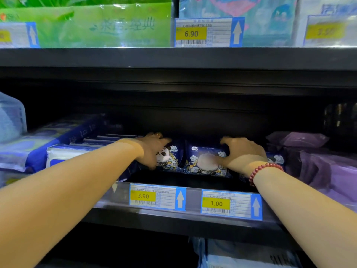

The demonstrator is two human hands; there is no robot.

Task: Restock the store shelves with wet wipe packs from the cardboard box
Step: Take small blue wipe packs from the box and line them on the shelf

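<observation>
1. Where both arms reach in, the black middle shelf (173,215) spans the whole view; every place below is given from this shelf
2. Above the shelf, a higher shelf carries large green tissue packs (92,24) at the left and pale blue ones (270,20) at the right, with a price tag reading 6.90 (208,32) between them
3. On the shelf's left part lie flat blue and white packs (58,144), stacked and leaning toward the back
4. On the shelf's right part sit soft purple packs (313,163)
5. At the shelf's middle, set back from its front edge, stand the dark blue wet wipe packs, upright and side by side: the left panda pack (170,157) and the middle pack (204,161), whose round lid faces forward
6. The left hand (152,147) rests over the top and near side of the left panda pack, fingers curled around it; a ring shows on one finger
7. The right hand (243,153) lies against the right side of the middle pack, fingers bent over its top and thumb on its front; whether it truly grips or only presses, I cannot tell
8. A red bead bracelet (264,169) circles the right wrist
9. On the shelf's front rail sit two price tags, 3.90 (157,197) and, to its right, 1.00 (230,205)
</observation>
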